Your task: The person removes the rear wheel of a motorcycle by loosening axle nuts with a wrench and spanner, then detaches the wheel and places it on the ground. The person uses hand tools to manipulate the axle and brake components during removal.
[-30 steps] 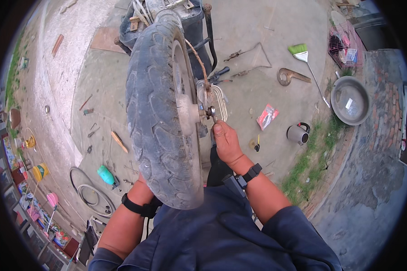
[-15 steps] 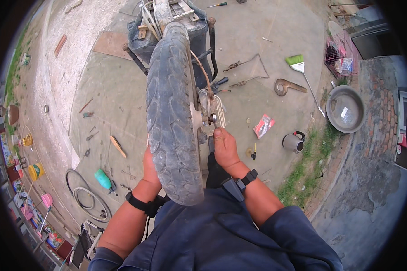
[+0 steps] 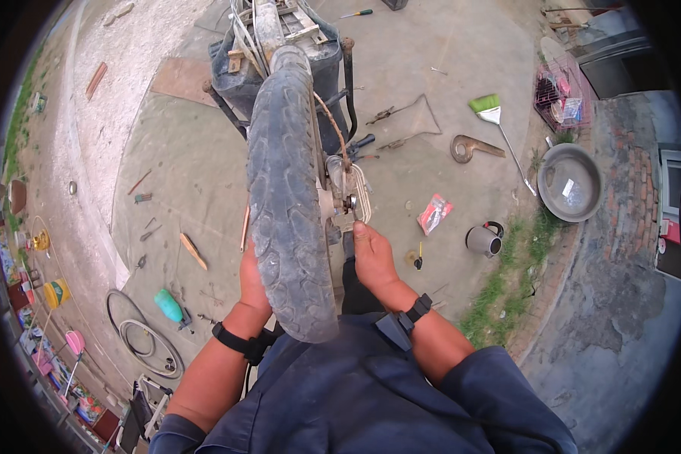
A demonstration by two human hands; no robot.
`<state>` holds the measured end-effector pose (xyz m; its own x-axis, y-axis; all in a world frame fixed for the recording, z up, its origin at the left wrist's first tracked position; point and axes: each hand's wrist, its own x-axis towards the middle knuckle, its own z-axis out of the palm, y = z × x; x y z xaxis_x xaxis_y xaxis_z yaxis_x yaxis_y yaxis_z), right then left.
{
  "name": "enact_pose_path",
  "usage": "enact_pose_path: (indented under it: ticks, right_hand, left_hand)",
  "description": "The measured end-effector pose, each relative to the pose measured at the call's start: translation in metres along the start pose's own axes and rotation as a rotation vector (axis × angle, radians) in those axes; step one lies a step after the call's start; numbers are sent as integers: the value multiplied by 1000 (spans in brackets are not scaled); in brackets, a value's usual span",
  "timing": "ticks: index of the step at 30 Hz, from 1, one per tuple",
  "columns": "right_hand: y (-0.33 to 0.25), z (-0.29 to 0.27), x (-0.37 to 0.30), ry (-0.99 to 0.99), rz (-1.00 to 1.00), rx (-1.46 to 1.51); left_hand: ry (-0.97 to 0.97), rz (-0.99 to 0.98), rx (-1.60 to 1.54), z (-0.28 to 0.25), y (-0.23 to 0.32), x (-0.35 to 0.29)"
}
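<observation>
A worn black tyre (image 3: 287,197) on a wheel stands upright in front of me, its near end by my waist. On its right side are the hub (image 3: 327,203) and an axle nut (image 3: 350,202). My right hand (image 3: 374,261) is closed just below the nut, its thumb on a slim metal tool that looks like a wrench; most of the tool is hidden by the hand. My left hand (image 3: 255,281) is against the tyre's left side, with its fingers hidden behind the wheel. A thin brown rod (image 3: 245,227) shows just beyond the left hand.
A dark tub (image 3: 231,79) stands behind the wheel. To the right lie a red packet (image 3: 434,214), a grey metal jug (image 3: 484,239), a green broom (image 3: 486,107) and a wide basin (image 3: 570,183). On the left are a green bottle (image 3: 168,305), a coiled tube (image 3: 140,337) and scattered tools.
My view has shifted slightly, so the ground things sit a little further left. Both hands keep their places at the wheel, the right one still by the axle nut.
</observation>
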<state>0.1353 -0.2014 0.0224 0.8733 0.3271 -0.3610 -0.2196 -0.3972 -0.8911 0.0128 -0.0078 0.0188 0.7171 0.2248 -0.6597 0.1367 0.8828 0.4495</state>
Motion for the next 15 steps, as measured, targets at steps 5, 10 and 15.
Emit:
enact_pose_path:
  ticks: [5,10,15]
  right_hand:
    - [-14,-2,-4,1,79,40]
    - [-17,-4,-6,-61,207,101]
    - [-36,-9,-8,-82,350,25]
  left_hand:
    - [34,-15,-20,2,0,0]
    - [103,179,483,-5,-1,2]
    - [169,215,502,6,0,2]
